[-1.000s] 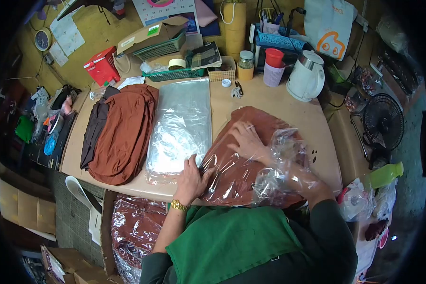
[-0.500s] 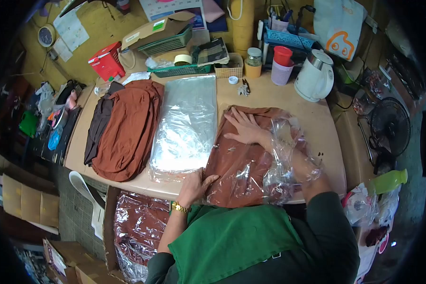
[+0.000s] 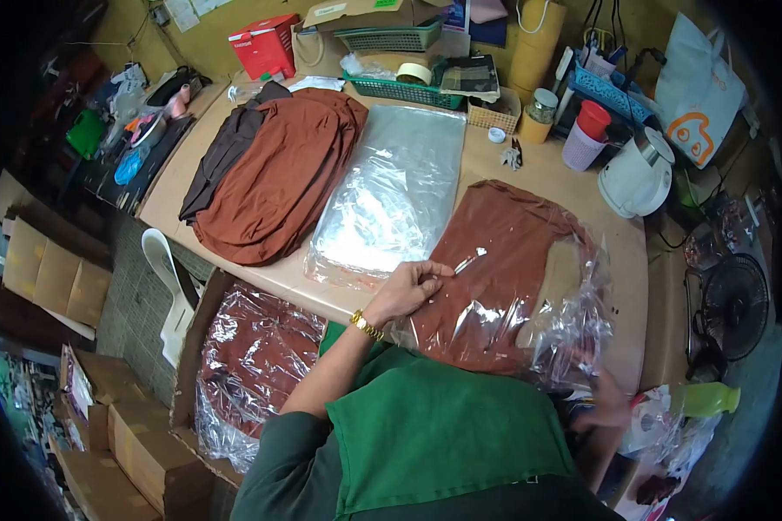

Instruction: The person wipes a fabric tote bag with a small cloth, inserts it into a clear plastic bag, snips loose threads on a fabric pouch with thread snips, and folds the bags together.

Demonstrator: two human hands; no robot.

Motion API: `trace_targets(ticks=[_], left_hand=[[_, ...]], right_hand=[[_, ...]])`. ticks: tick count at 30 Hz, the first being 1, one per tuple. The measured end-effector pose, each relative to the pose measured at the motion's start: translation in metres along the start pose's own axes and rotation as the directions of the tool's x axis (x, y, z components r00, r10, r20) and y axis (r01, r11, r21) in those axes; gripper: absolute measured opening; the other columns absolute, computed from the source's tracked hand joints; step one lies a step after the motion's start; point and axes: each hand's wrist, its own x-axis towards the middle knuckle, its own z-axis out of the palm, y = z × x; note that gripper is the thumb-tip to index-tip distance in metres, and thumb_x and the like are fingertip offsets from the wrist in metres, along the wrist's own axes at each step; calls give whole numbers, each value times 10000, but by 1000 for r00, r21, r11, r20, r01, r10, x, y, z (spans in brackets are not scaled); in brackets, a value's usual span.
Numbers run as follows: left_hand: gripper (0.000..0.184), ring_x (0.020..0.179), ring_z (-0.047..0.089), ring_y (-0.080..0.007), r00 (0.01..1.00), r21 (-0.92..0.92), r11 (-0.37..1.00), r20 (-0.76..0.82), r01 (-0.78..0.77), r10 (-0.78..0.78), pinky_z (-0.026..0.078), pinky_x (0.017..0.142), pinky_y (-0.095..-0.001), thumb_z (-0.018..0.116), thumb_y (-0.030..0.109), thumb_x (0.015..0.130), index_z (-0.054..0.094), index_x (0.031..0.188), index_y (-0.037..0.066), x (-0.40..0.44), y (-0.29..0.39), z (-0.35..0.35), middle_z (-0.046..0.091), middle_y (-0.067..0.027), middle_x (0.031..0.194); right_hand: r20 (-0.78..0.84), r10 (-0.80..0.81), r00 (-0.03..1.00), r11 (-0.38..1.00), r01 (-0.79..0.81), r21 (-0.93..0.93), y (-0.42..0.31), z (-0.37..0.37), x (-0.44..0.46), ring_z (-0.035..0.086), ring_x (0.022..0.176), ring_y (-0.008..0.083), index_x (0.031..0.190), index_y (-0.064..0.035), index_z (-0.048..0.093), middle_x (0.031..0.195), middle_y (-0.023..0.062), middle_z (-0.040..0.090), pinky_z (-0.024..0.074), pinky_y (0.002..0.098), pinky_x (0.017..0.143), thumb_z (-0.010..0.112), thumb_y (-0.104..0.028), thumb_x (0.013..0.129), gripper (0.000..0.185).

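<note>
A rust-brown folded cloth in a clear plastic bag [image 3: 495, 269] lies at the table's front edge. My left hand [image 3: 408, 288], with a gold watch at the wrist, pinches the bag's left edge between thumb and fingers. Low at the right, beside the bag's crumpled open end, my right hand [image 3: 604, 404] is smeared by motion, its fingers unclear. Left of the bag lies a stack of flat clear plastic bags [image 3: 400, 174]. Further left is a pile of rust-brown cloths [image 3: 278, 174], with a dark brown cloth [image 3: 226, 152] along its left side.
Along the back stand a green basket [image 3: 408, 90], a jar [image 3: 540, 113], a red cup [image 3: 593, 119] and a white kettle [image 3: 636, 174]. Below the front edge, a carton [image 3: 187, 382] holds bagged brown cloth [image 3: 256, 356]. A fan [image 3: 732, 306] stands at the right.
My right hand has come out of the bag and moved down to the right. My left hand stays at the bag's left edge. The camera view has turned and shifted.
</note>
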Motion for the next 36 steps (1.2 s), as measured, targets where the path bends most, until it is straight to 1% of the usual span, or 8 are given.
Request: trace_targets(ticks=[2,4,10,20,24,29,31,36], left_hand=[[239,849,589,-50,995,23,998,-70,-63,65,501,765,-224,578,40,928,663,1148,5,15,9,-4,680,-20,953],[246,830,607,-56,976,109,987,-173,-117,135,509,757,-239,598,67,884,696,1103,12,30,44,-20,708,-34,943],[315,809,657,-108,745,224,898,-503,-378,439,530,701,-237,623,53,885,656,1181,-48,-17,147,-106,717,-101,976],[256,861,643,-168,760,123,987,-649,106,-1,523,779,-284,656,95,895,671,1121,-24,-139,-62,-144,669,-141,1094],[499,1316,388,-469,702,811,321,-585,490,406,343,1080,-514,675,319,882,545,1298,78,-149,25,-112,343,-302,1457],[682,1437,225,-426,747,875,387,-460,291,480,170,1121,-641,580,413,925,339,1492,123,-44,24,-75,224,-196,1577],[747,1481,113,-398,765,872,246,-489,423,419,76,1112,-698,472,528,950,229,1550,154,-14,-14,-73,139,-162,1615],[774,1482,120,-391,735,816,190,-576,546,358,83,1125,-678,408,591,954,206,1556,148,-6,-24,-75,148,-163,1613]], right_hand=[[-11,-56,998,888,44,-457,0,25,51,637,969,242,1052,20,669,995,129,690,485,397,897,703,-187,862,283],[-234,99,967,913,-181,-364,10,-2,102,650,847,192,1009,2,673,920,95,692,508,353,792,600,-166,926,201],[-490,-396,777,915,382,-134,-108,-52,180,621,714,78,963,-2,688,819,24,688,495,257,640,610,-113,918,143],[-531,352,771,930,-353,104,85,-56,88,653,636,149,1006,10,642,724,73,661,525,268,568,578,-148,951,179],[-237,359,903,933,-347,93,58,-19,72,669,761,189,1296,-36,518,1095,116,656,550,277,656,621,-138,906,415],[-84,-436,896,711,286,-642,49,95,146,668,834,219,1359,-63,528,1168,126,662,551,326,752,670,-136,869,515],[-99,56,993,997,-60,-39,59,94,162,676,840,180,1139,-28,684,958,127,719,545,320,796,666,-129,872,286],[-474,186,861,970,-237,-49,48,-38,92,672,654,137,823,44,682,720,79,686,563,275,637,628,-51,844,111]])
